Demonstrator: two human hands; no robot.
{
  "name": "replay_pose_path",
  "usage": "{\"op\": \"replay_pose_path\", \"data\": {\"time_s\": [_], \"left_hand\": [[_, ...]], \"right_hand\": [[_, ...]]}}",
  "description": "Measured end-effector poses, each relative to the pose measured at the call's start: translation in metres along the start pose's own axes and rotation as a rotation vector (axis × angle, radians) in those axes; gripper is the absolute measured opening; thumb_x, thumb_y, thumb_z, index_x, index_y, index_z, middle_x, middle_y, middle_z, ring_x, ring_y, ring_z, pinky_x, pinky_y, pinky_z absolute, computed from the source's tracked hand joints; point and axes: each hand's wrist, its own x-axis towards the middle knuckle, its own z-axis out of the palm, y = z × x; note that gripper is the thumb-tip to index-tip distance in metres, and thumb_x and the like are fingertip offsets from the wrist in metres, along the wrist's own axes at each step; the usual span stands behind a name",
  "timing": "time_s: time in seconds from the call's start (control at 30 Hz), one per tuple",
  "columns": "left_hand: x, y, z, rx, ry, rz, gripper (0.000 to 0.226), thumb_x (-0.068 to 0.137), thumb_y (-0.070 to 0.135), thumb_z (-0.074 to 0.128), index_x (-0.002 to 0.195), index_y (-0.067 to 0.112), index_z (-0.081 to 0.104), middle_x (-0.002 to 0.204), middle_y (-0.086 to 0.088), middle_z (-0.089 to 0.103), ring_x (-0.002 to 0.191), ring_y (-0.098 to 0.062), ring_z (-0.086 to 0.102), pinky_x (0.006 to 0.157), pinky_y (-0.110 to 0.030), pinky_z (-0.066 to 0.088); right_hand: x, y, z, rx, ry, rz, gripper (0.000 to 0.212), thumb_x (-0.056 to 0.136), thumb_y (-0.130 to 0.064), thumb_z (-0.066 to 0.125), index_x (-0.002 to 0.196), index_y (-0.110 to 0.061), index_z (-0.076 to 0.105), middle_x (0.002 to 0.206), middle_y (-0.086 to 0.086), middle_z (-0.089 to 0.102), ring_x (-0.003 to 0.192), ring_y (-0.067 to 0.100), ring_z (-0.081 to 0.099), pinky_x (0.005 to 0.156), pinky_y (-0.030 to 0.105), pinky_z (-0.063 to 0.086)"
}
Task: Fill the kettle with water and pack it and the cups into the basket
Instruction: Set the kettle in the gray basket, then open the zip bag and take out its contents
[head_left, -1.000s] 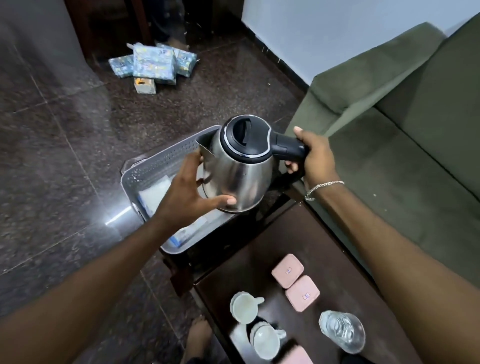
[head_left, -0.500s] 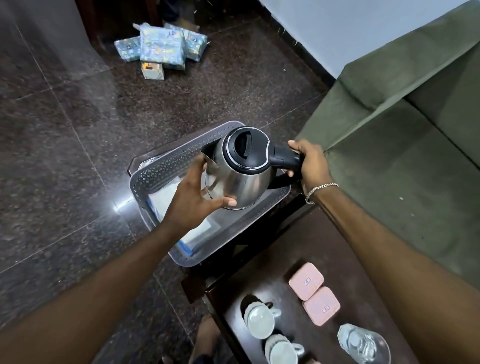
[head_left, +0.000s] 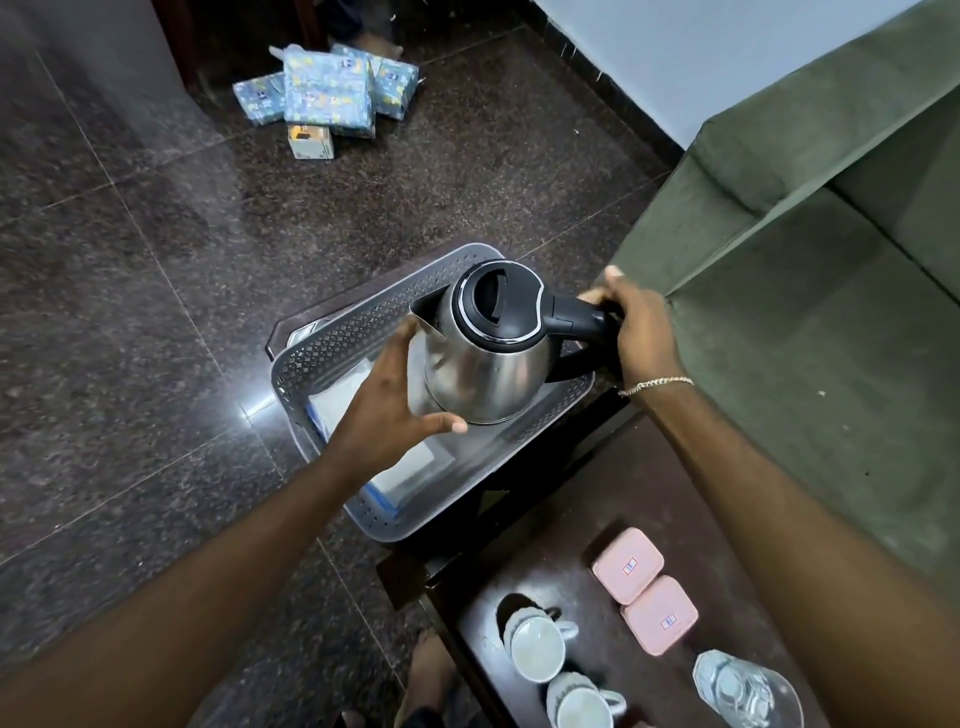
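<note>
A steel kettle (head_left: 485, 364) with a black lid and handle sits low inside the grey perforated basket (head_left: 337, 343). My right hand (head_left: 641, 325) grips its black handle. My left hand (head_left: 395, 405) cups the kettle's left side, thumb under its base. A white packet with a blue edge (head_left: 410, 470) lies on the basket floor beside it. Two white cups (head_left: 535, 644) (head_left: 582, 701) stand on the dark table (head_left: 561, 525) near the bottom edge.
Two pink square boxes (head_left: 644, 592) and a clear water bottle (head_left: 743, 688) lie on the table by the cups. A green sofa (head_left: 810, 291) fills the right side. Wrapped blue parcels (head_left: 327, 88) lie on the dark granite floor far behind. My foot (head_left: 431, 670) shows beside the table.
Both hands have lowered the kettle from above the basket down into it. The view has shifted, so the basket and table appear more central.
</note>
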Motion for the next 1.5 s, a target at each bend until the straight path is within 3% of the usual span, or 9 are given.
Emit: {"op": "replay_pose_path", "data": {"time_s": [0.07, 0.17, 0.27, 0.43, 0.63, 0.8, 1.07, 1.3, 1.5], "left_hand": [[-0.006, -0.009, -0.011, 0.164, 0.008, -0.025, 0.135, 0.06, 0.057, 0.092, 0.163, 0.024, 0.01, 0.168, 0.0, 0.023, 0.151, -0.008, 0.023, 0.119, -0.031, 0.027], [-0.01, -0.02, -0.03, 0.49, 0.038, -0.185, 0.121, 0.069, 0.047, 0.091, 0.159, 0.012, 0.019, 0.156, -0.02, 0.036, 0.144, -0.036, 0.034, 0.116, -0.047, 0.035], [-0.012, -0.024, -0.04, 0.847, -0.043, -0.273, 0.113, 0.071, 0.05, 0.089, 0.154, 0.008, 0.024, 0.142, -0.024, 0.048, 0.129, -0.043, 0.041, 0.105, -0.052, 0.041], [-0.003, -0.022, -0.036, 1.053, -0.107, -0.378, 0.107, 0.063, 0.063, 0.087, 0.137, 0.004, 0.039, 0.136, -0.023, 0.054, 0.128, -0.041, 0.043, 0.105, -0.051, 0.038], [0.01, -0.021, -0.041, 0.933, -0.1, -0.488, 0.051, 0.083, 0.052, 0.078, 0.107, 0.009, 0.064, 0.123, -0.017, 0.068, 0.127, -0.042, 0.048, 0.104, -0.049, 0.037], [0.012, -0.013, -0.043, 0.539, -0.014, -0.572, 0.03, 0.094, 0.032, 0.064, 0.093, 0.002, 0.065, 0.108, -0.028, 0.07, 0.102, -0.042, 0.066, 0.079, -0.037, 0.047], [-0.026, 0.028, -0.052, -0.458, 0.113, -0.611, 0.071, 0.077, 0.08, 0.063, 0.076, 0.01, 0.074, 0.07, -0.013, 0.069, 0.06, -0.027, 0.071, 0.063, -0.045, 0.064], [-0.087, 0.061, -0.022, -0.433, 0.097, -0.445, 0.041, 0.077, 0.046, 0.083, 0.086, 0.009, 0.069, 0.075, -0.007, 0.068, 0.074, -0.019, 0.07, 0.062, -0.031, 0.06], [-0.114, 0.101, 0.017, -0.278, 0.063, -0.293, 0.017, 0.08, 0.035, 0.077, 0.086, 0.021, 0.07, 0.083, -0.003, 0.073, 0.078, -0.017, 0.071, 0.058, -0.032, 0.06]], "right_hand": [[-0.015, -0.006, -0.01, -0.171, 0.156, -0.217, 0.032, 0.102, -0.033, 0.046, 0.083, -0.022, 0.068, 0.091, 0.006, 0.068, 0.083, 0.012, 0.059, 0.084, 0.04, 0.047], [-0.062, -0.017, -0.009, -0.174, 0.289, -0.472, 0.024, 0.105, -0.037, 0.046, 0.089, -0.023, 0.056, 0.082, -0.003, 0.054, 0.075, 0.014, 0.051, 0.07, 0.04, 0.044], [-0.112, -0.009, 0.033, -0.259, 0.045, -0.484, 0.022, 0.102, -0.034, 0.053, 0.085, -0.021, 0.054, 0.076, -0.009, 0.052, 0.07, 0.01, 0.051, 0.065, 0.027, 0.04], [-0.157, 0.034, 0.125, -0.71, -0.487, -0.237, 0.022, 0.094, -0.027, 0.058, 0.109, -0.011, 0.061, 0.111, 0.008, 0.057, 0.103, 0.029, 0.057, 0.089, 0.041, 0.046], [-0.159, 0.058, 0.161, -0.848, -0.573, -0.176, 0.042, 0.091, -0.029, 0.064, 0.122, -0.004, 0.051, 0.121, 0.017, 0.053, 0.112, 0.038, 0.056, 0.092, 0.046, 0.047], [-0.162, 0.061, 0.163, -0.861, -0.52, -0.233, 0.041, 0.085, -0.029, 0.069, 0.115, -0.007, 0.052, 0.117, 0.015, 0.058, 0.108, 0.037, 0.057, 0.088, 0.046, 0.048], [-0.159, 0.042, 0.134, -0.351, -0.302, -0.073, 0.006, 0.087, -0.017, 0.068, 0.087, -0.011, 0.065, 0.074, 0.005, 0.068, 0.072, 0.028, 0.062, 0.067, 0.039, 0.051], [-0.189, 0.024, 0.088, 0.021, -0.321, 0.084, 0.029, 0.082, -0.042, 0.073, 0.082, -0.013, 0.071, 0.074, 0.01, 0.071, 0.067, 0.018, 0.061, 0.066, 0.048, 0.055], [-0.214, 0.023, 0.036, -0.01, -0.223, 0.056, 0.015, 0.091, -0.023, 0.072, 0.079, -0.013, 0.07, 0.073, 0.002, 0.068, 0.067, 0.019, 0.061, 0.066, 0.041, 0.052]]}}
